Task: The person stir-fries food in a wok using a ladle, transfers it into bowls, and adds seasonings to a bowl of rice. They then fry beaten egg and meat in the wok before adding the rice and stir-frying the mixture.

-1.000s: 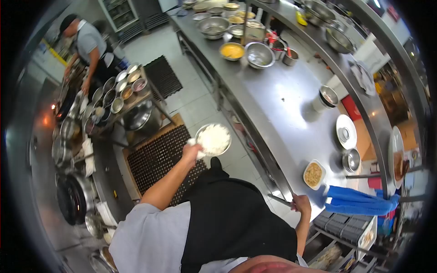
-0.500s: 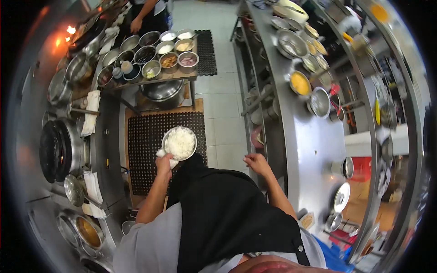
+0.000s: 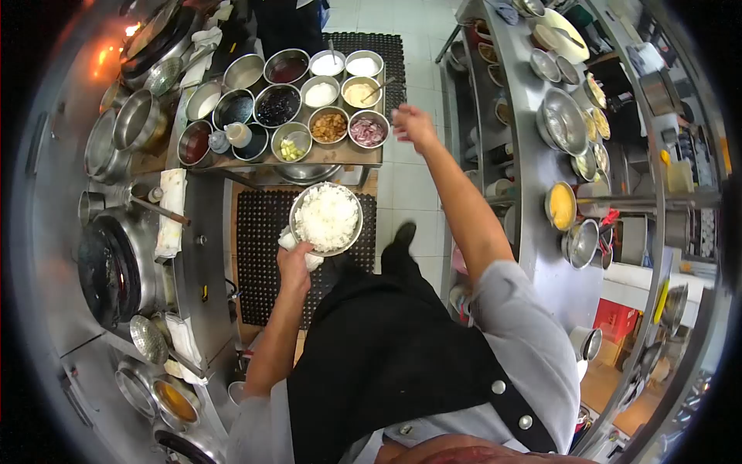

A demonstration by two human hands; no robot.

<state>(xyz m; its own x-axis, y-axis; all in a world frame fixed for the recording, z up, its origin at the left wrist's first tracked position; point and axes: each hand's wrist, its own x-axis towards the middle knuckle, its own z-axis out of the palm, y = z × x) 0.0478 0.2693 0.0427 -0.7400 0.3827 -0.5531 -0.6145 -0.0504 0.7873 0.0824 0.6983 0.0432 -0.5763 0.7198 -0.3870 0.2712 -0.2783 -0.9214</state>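
Note:
My left hand [image 3: 294, 269] grips a metal bowl [image 3: 360, 227] at its near left edge, with a folded white cloth [image 3: 313, 261] between fingers and rim. Cooked white rice [image 3: 328, 217] heaps up in the bowl. Stretched far forward, my right hand [image 3: 414, 128] is empty, its fingers apart and slightly blurred. It hovers just right of a container of sliced purplish onion [image 3: 367, 131], not touching it. Behind that onion, a spoon [image 3: 379, 90] leans in a container of pale yellowish seasoning [image 3: 358, 94].
Several metal containers crowd the prep table [image 3: 375, 157], including diced brown pieces [image 3: 328, 127] and chopped green-white pieces [image 3: 291, 149]. Woks [image 3: 116, 267] and flames [image 3: 131, 31] line the left. A steel counter [image 3: 553, 286] with bowls runs along the right. Another person in a dark apron [image 3: 290, 31] stands beyond.
I have moved forward toward the prep table, the rice bowl still in my left hand. My right hand has swung from beside the right counter out to the containers, and its fingers have spread.

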